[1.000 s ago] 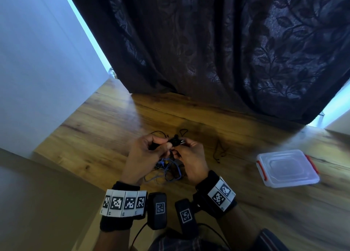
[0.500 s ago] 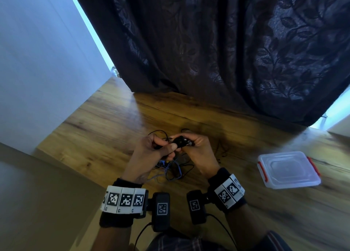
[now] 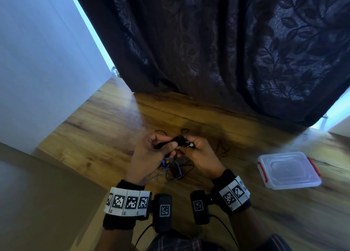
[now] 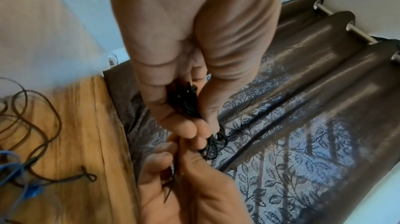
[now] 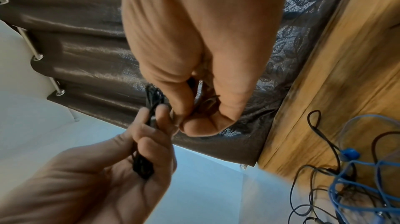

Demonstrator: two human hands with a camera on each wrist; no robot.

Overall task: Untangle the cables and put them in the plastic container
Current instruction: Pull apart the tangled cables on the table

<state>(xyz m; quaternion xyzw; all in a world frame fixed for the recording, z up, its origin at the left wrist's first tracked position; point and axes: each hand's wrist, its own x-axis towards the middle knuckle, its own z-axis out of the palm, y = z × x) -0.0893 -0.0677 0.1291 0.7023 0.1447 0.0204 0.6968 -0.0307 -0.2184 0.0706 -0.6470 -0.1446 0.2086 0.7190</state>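
Blue and black cords [image 3: 171,172] lie in a loose tangle on the wooden table [image 3: 106,129], nearest the person. Just above it the left hand [image 3: 151,152] and right hand [image 3: 200,152] each pinch a folded black cable [image 3: 175,141] between curled fingers, apparently bundling it. Next, I judge, it goes into the plastic container [image 3: 288,170] at right, whose lid looks shut, so it needs opening. Bare wood lies between; a dark curtain [image 3: 227,52] bounds the far edge.

Two hands [image 3: 176,152], one plastic container [image 3: 288,170], one blue cable [image 3: 171,172], several black cables [image 3: 186,170], exact number unclear.
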